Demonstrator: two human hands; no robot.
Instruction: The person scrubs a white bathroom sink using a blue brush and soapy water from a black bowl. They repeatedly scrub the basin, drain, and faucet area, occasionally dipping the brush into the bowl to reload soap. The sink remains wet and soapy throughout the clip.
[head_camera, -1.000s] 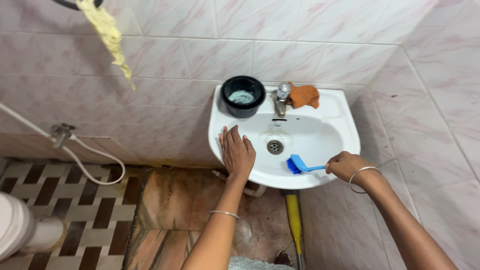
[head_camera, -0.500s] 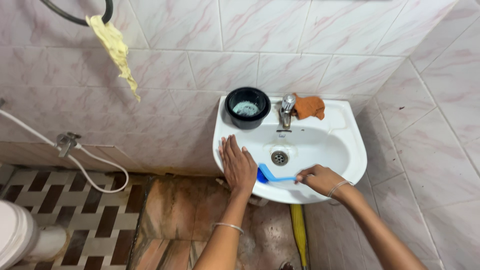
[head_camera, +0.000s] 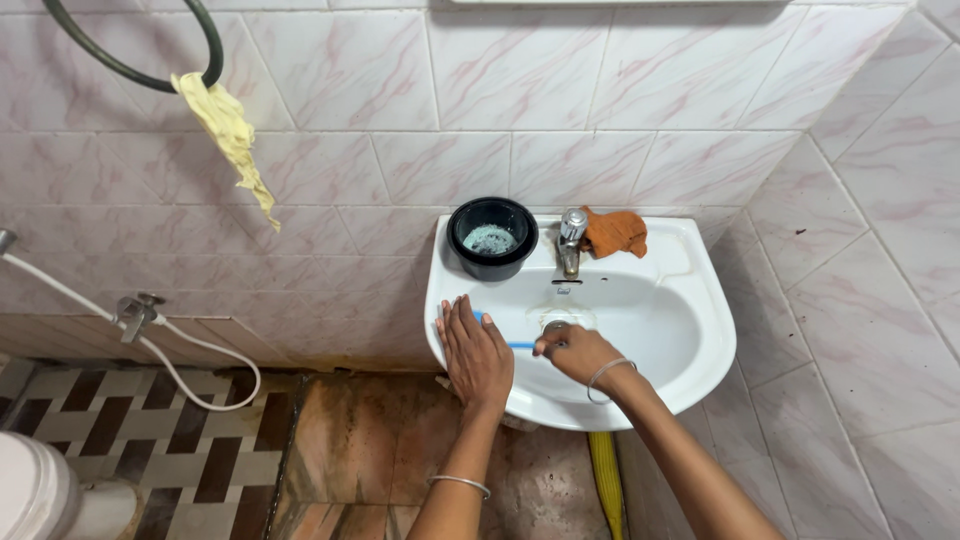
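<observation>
Bracing flat and open on the white basin's (head_camera: 700, 340) left rim, the left hand (head_camera: 476, 350) steadied it while the right hand (head_camera: 575, 352) gripped a blue brush (head_camera: 515, 344) inside, near the drain.

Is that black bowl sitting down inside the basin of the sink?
No, the black bowl stands up on the back ledge of the white sink, left of the tap, not down in the basin.

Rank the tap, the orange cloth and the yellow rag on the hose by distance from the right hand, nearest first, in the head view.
From the right hand:
1. Tap, straight behind it at the basin's back.
2. Orange cloth, just right of the tap on the ledge.
3. Yellow rag, far up-left on the wall.
</observation>
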